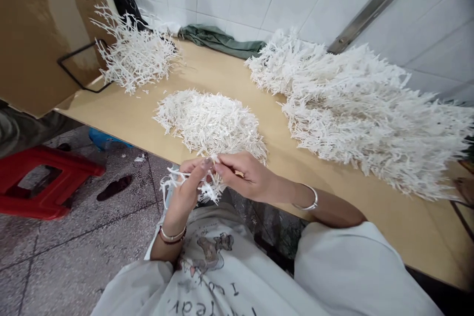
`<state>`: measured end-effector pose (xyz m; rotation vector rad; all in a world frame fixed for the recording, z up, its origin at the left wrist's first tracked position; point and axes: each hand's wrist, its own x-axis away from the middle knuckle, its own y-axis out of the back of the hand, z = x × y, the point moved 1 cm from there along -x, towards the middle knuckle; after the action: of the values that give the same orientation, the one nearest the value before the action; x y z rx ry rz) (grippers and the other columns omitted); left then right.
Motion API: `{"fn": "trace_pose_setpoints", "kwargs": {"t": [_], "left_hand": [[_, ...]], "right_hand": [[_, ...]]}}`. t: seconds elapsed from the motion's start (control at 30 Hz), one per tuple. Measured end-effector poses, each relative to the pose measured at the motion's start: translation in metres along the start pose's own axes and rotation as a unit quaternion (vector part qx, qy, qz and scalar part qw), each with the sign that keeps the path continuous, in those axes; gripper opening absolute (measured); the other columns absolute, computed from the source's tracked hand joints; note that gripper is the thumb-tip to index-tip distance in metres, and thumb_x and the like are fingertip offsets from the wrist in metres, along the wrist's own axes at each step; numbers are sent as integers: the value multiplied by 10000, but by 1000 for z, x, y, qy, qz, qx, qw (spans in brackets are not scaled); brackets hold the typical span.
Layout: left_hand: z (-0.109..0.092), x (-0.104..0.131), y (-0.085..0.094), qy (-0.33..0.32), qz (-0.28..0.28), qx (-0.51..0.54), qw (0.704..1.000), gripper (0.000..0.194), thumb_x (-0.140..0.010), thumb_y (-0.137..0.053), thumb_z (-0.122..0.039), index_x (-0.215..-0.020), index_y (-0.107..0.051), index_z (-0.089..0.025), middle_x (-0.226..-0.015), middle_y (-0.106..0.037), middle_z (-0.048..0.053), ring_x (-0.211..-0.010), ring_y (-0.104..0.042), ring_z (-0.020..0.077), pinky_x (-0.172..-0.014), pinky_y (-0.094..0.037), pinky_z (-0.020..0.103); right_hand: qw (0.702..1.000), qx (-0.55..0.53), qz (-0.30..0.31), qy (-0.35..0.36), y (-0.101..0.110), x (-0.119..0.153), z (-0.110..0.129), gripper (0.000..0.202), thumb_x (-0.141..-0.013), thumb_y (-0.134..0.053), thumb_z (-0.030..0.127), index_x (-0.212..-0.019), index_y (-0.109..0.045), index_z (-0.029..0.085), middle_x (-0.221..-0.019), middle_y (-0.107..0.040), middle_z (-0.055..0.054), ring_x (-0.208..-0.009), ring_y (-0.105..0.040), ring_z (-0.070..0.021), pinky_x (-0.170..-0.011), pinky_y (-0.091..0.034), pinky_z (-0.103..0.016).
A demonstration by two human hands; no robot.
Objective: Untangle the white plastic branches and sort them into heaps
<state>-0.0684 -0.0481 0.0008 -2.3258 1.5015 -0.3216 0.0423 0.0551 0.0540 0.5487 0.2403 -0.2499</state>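
Observation:
My left hand point(190, 185) is closed around a bunch of white branched sprigs point(210, 192), thin and twig-like. Some stems poke out to the left of its fingers and others hang below. Thumb and forefinger of my right hand point(246, 175) meet my left fingertips, pinching a small white tip point(215, 158) of the bunch. Both hands are just off the table's front edge, above my lap. Right behind them on the table lies a low heap of short white pieces point(213, 121). Finger overlap hides where the stems join.
A large white sprig pile point(355, 108) covers the table's right side; a looser pile point(138, 54) sits back left beside a cardboard box point(44, 29) and black wire frame point(83, 88). Green cloth point(222, 41) lies along the tiled wall. A red stool point(44, 177) stands on the floor, left.

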Motion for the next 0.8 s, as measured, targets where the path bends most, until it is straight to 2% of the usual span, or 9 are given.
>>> {"fn": "trace_pose_setpoints", "kwargs": {"t": [0.1,0.23,0.33,0.43,0.53,0.6,0.67,0.73,0.8], "left_hand": [[5,-11,2,40,75,42,995,430,-650,-763,-474,-517,-502,-160,-482,-349,-41,-462,-276,76,-459,-226,240],[9,-24,-5,112,162,90,976,455,-572,-792,-402,-441,-426,-166,-366,-265,-72,-336,-210,51,-374,-176,228],[17,-30,-20,110,148,147,972,611,-618,-696,-473,-400,-198,-193,-332,-137,-79,-293,-143,46,-354,-168,235],[32,-33,-32,88,116,191,971,686,-661,-619,-537,-400,-89,-189,-302,-71,-75,-264,-102,44,-338,-153,240],[43,-34,-28,58,86,220,970,775,-613,-603,-641,-358,-26,-191,-259,39,-81,-220,-28,39,-299,-106,246],[41,-33,-17,31,65,236,969,812,-561,-620,-665,-331,-4,-188,-252,103,-85,-209,12,34,-290,-82,245],[31,-32,-5,-4,47,246,968,781,-597,-647,-585,-332,-38,-173,-266,78,-86,-224,-8,30,-306,-113,236],[18,-32,1,-32,47,242,969,694,-674,-650,-469,-366,-109,-161,-303,-8,-83,-260,-62,34,-336,-152,225],[10,-33,1,-32,63,225,972,612,-719,-647,-413,-413,-181,-160,-349,-96,-76,-302,-114,42,-355,-160,218]], "right_hand": [[989,-131,-7,-73,3,-4,-8,389,-908,-510,394,-612,-372,183,-498,-256,95,-411,-249,-32,-403,-191,-196],[924,-349,-15,-153,3,-8,-15,391,-878,-556,453,-641,-462,157,-479,-280,109,-378,-228,-14,-371,-187,-180],[892,-412,-70,-171,-2,-9,-24,421,-820,-637,451,-596,-439,155,-454,-295,114,-365,-215,-3,-360,-155,-177],[877,-425,-107,-200,-1,-10,-31,490,-793,-657,465,-549,-340,183,-439,-238,123,-346,-188,-4,-345,-133,-183],[886,-394,-150,-194,26,-10,-31,492,-781,-670,426,-552,-295,203,-447,-214,117,-355,-172,-19,-344,-158,-200],[902,-338,-234,-133,55,-11,-28,496,-787,-665,377,-562,-255,211,-476,-191,103,-382,-148,-33,-363,-168,-215],[923,-227,-303,-69,82,-10,-24,477,-841,-607,391,-562,-265,211,-495,-189,86,-399,-164,-48,-397,-182,-233],[944,-91,-314,-50,97,-11,-25,474,-858,-592,420,-557,-294,208,-511,-203,73,-423,-186,-58,-429,-181,-247],[959,42,-272,-69,100,-12,-31,494,-858,-587,455,-541,-305,201,-521,-219,62,-453,-203,-65,-457,-174,-259]]}}
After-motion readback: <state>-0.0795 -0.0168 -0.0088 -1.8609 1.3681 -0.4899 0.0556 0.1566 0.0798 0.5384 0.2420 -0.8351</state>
